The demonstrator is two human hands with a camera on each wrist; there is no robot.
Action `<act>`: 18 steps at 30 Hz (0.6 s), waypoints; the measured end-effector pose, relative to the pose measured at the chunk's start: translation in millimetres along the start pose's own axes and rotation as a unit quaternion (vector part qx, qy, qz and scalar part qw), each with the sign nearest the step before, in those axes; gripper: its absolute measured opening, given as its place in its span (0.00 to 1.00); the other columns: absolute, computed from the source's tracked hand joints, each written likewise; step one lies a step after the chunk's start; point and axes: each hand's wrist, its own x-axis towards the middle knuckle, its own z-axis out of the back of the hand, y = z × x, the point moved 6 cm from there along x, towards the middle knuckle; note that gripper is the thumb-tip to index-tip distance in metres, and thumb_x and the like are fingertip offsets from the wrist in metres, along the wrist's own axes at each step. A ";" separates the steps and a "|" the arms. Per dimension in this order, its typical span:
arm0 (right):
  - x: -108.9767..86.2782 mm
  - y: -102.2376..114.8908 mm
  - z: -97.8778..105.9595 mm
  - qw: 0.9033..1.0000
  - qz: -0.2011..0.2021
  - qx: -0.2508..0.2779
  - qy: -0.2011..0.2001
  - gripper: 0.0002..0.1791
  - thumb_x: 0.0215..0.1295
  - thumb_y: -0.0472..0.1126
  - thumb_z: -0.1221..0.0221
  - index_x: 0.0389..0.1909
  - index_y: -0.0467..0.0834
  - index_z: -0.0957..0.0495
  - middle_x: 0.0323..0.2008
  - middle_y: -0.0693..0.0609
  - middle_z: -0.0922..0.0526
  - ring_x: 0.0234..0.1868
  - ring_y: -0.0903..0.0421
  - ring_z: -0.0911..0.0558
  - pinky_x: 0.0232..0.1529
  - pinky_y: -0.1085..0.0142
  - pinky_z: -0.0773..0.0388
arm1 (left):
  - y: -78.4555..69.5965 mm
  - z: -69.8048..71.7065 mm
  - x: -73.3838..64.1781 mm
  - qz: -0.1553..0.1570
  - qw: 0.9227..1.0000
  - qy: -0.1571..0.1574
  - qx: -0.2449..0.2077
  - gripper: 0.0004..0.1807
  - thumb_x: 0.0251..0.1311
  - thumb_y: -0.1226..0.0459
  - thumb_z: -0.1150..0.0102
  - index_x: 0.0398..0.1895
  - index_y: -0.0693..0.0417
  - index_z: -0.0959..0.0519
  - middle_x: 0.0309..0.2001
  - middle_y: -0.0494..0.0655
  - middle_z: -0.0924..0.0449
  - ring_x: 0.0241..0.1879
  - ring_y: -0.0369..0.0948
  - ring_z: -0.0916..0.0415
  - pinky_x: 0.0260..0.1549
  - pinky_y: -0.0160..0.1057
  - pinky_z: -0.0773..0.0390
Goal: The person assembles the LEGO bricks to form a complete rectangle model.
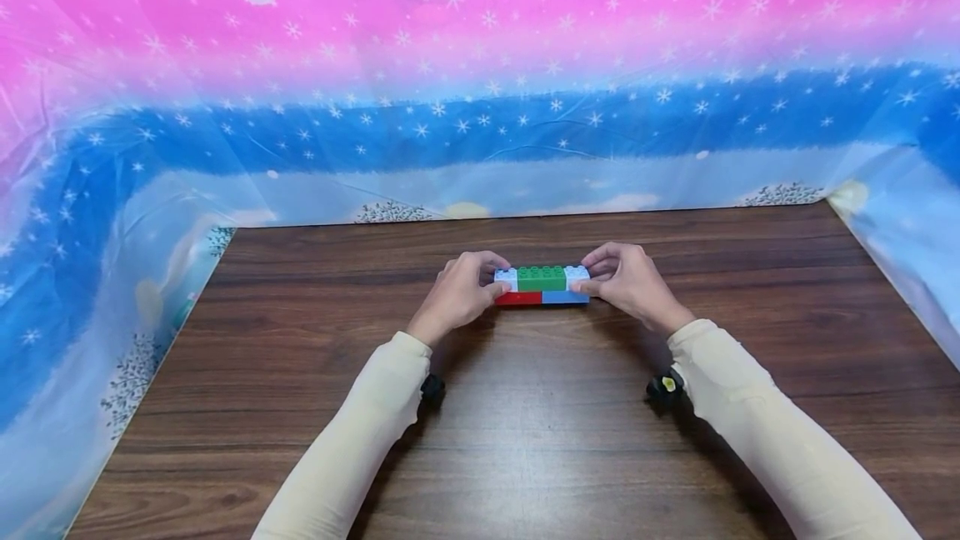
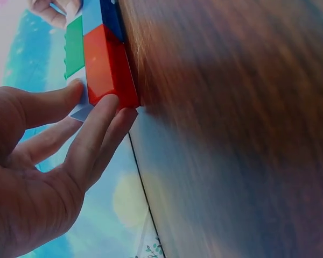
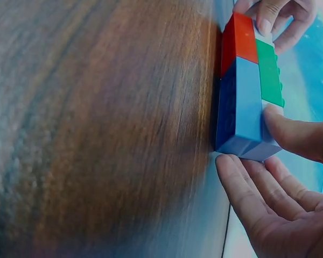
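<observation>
A two-layer row of toy building bricks is held between both hands near the far side of the table. Below, a red brick (image 1: pixel 519 298) sits end to end with a blue brick (image 1: pixel 566 297). On top, a green brick (image 1: pixel 542 279) lies between two white bricks, whose outer parts the fingers cover. My left hand (image 1: pixel 461 286) grips the red end, thumb on the left white brick (image 2: pixel 82 105). My right hand (image 1: pixel 630 277) grips the blue end, thumb on the right white brick (image 3: pixel 273 109). In the right wrist view the blue brick's dark underside partly shows, so the row looks tilted or slightly raised.
The dark wood-grain table (image 1: pixel 315 390) stretches around the hands. A pink and blue snowflake-print cloth (image 1: pixel 465 123) hangs behind its far edge and along both sides. A black wrist device (image 1: pixel 665 388) sits under the right sleeve, another (image 1: pixel 432 390) at the left.
</observation>
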 end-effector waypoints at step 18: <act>6.6 -4.3 3.3 1.000 0.009 0.012 0.002 0.21 0.64 0.43 0.30 0.53 0.34 0.18 0.49 0.39 0.17 0.48 0.46 0.19 0.45 0.59 0.21 | 2.1 2.7 6.1 0.020 1.000 -0.019 -0.007 0.17 0.67 0.65 0.35 0.57 0.58 0.18 0.52 0.51 0.16 0.52 0.44 0.19 0.54 0.46 0.22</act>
